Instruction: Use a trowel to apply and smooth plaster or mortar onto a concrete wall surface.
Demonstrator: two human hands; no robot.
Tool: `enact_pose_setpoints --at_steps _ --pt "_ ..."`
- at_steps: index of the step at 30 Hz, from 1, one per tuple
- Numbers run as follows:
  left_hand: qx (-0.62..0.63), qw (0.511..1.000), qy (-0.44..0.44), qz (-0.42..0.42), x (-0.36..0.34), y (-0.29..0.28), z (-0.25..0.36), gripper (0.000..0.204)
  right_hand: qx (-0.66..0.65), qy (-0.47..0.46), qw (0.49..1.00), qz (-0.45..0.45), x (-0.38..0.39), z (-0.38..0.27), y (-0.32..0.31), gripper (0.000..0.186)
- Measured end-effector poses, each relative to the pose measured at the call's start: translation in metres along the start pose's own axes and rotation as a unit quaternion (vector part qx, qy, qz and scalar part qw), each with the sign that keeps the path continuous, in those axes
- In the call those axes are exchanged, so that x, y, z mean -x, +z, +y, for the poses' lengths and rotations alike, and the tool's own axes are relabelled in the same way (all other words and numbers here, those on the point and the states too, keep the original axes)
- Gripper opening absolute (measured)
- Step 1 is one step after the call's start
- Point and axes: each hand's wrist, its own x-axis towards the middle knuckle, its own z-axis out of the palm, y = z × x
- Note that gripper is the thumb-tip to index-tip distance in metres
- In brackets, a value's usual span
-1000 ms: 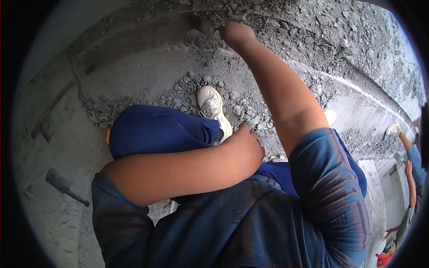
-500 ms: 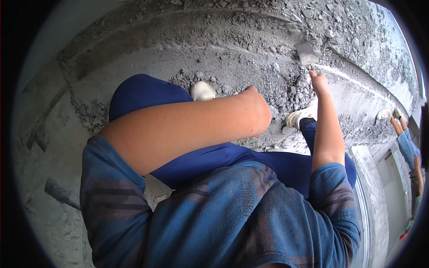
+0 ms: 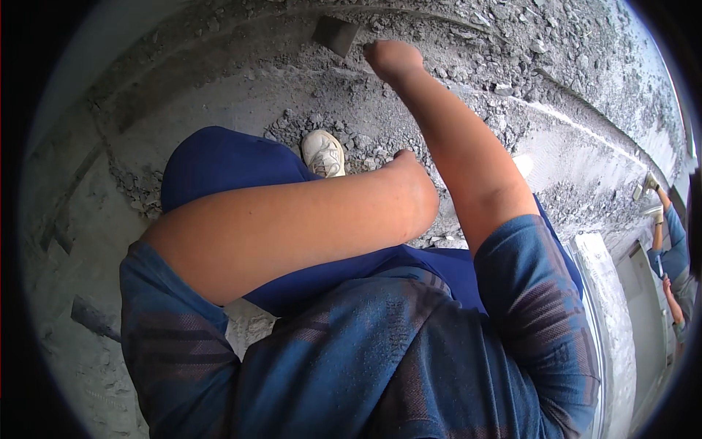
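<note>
My right hand (image 3: 397, 60) is closed, reaching far forward over the rubble. It holds a trowel with a flat, squarish grey blade (image 3: 336, 36), which sits just left of the fingers near the dusty ground; the handle is mostly hidden in the fist. My left forearm lies across my blue-clad knee, and my left hand (image 3: 407, 159) hangs past it with the wrist bent. That hand's fingers are hidden behind the wrist. Crushed grey rubble (image 3: 358, 137) lies beneath and around both hands.
My pale left shoe (image 3: 323, 153) stands in the rubble; the other shoe (image 3: 523, 165) is mostly behind my right arm. A shallow groove (image 3: 578, 104) curves across the right side. Another person (image 3: 669, 256) is at the right edge, beyond a pale slab (image 3: 607, 293).
My right hand has swung left and forward with the trowel, from the right of the rubble to the far middle. The left arm is almost still. My left shoe shows more.
</note>
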Motion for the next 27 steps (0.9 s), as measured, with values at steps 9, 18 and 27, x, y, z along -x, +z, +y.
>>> enact_pose_setpoints --at_steps 9,18,27 --pt "0.02 0.999 -0.014 -0.034 -0.002 -0.008 -0.002 0.021 0.145 0.201 0.969 -0.021 0.093 0.247 -0.045 0.051" --pt "-0.038 0.999 0.013 -0.028 0.014 -0.028 0.007 0.019 -0.001 0.262 0.951 -0.164 0.147 0.193 -0.128 0.047" --pt "-0.027 0.998 0.024 -0.05 0.009 -0.025 0.011 0.03 0.024 -0.131 0.991 0.004 -0.004 -0.046 0.0 0.03"
